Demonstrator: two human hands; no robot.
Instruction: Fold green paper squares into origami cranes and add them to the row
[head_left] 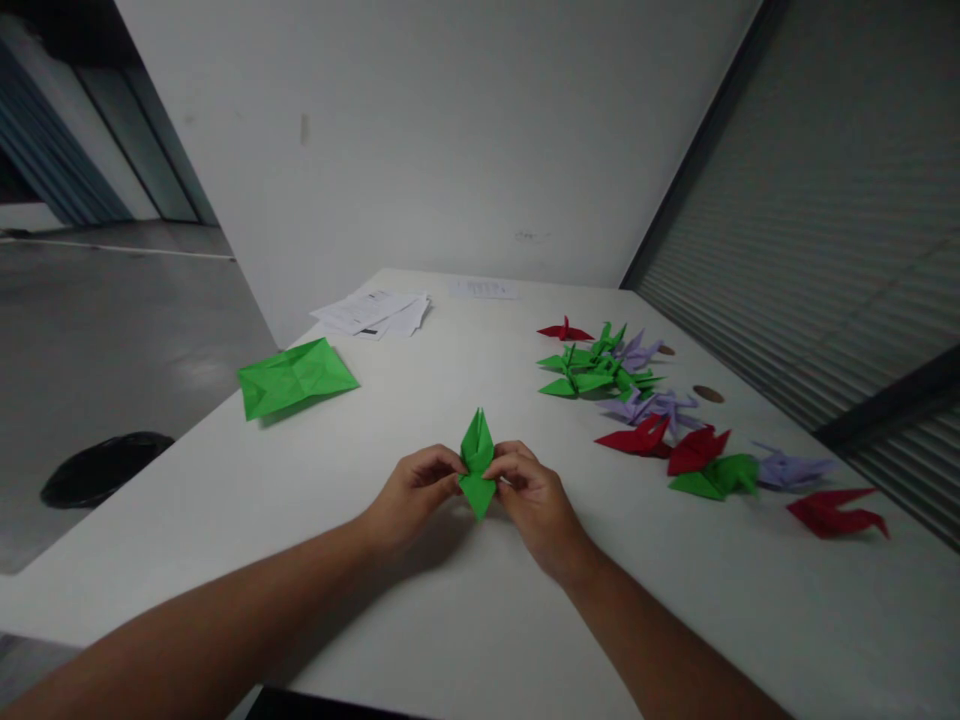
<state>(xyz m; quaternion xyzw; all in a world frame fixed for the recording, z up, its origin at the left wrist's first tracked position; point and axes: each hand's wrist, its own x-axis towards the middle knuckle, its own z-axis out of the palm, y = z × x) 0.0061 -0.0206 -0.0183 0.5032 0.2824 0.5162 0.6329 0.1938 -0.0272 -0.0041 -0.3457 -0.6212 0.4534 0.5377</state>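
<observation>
A green folded paper (478, 447), long and diamond-shaped with pointed ends, is held up just over the white table (450, 640). My left hand (416, 490) pinches its left side near the middle between thumb and fingers. On the opposite edge, my right hand (536, 500) grips it the same way, fingertips lying over its lower half. One point of the paper aims away from me, the other toward me. A creased green sheet (296, 378) lies unfolded at the left edge of the table.
Several folded paper cranes in green (577, 383), red (836, 513) and purple (791, 467) lie along the right side. Printed papers (375, 311) rest at the back left. A black-lined bin (105, 468) stands on the floor at left; window blinds (840, 200) border the right.
</observation>
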